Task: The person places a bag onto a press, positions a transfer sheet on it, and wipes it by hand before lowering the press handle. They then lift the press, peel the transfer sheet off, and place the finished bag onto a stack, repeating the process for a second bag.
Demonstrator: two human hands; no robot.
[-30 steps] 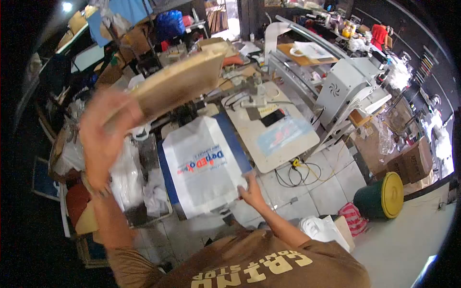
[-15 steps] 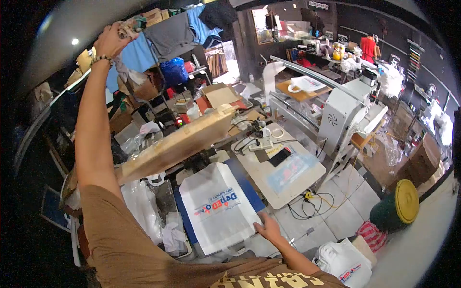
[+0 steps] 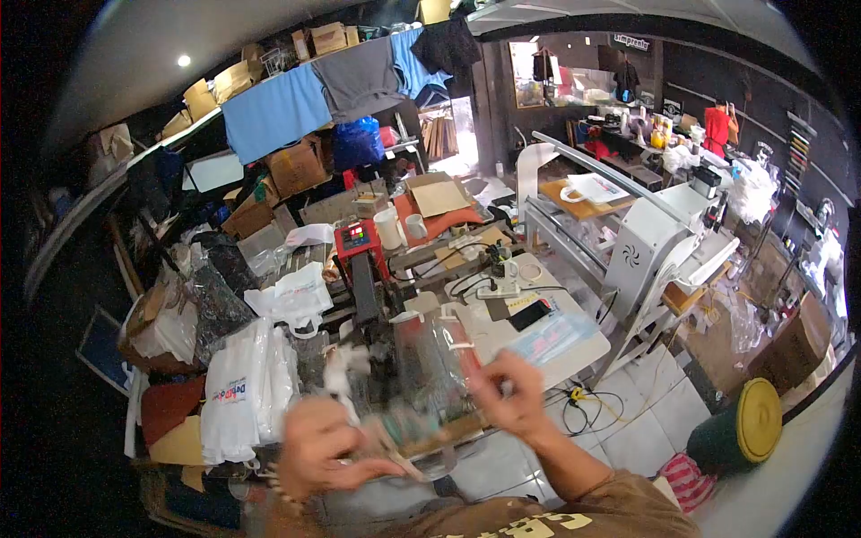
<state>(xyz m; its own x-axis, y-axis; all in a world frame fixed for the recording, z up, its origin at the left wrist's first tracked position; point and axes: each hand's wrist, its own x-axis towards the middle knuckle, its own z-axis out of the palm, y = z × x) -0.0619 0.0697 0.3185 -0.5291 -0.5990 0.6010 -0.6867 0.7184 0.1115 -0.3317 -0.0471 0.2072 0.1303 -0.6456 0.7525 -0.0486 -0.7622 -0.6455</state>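
My left hand (image 3: 323,448) is low in front of me, smeared by motion, its fingers curled. Beside its fingertips lies a blurred teal-and-tan thing (image 3: 405,427) whose kind I cannot make out. My right hand (image 3: 511,394) is curled with thumb and fingers close together; whatever is between them is hidden. Between and beyond the hands is a clear, shiny sheet-like surface (image 3: 430,354) over a dark area, with a wooden edge (image 3: 459,432) nearest me. A bundle of white printed bags (image 3: 238,390) in clear plastic lies left of my left hand.
A red machine with a lit display (image 3: 357,236) stands ahead. To the right, a pale board (image 3: 578,336) carries a phone (image 3: 529,314) and power strip (image 3: 502,289). Beyond stands a white machine (image 3: 641,251). A green bin with a yellow lid (image 3: 758,421) is at lower right.
My left hand has come down from high at upper left. The long wooden beam has left its slanted position, and the flat white bag in front no longer shows. My right hand has risen slightly.
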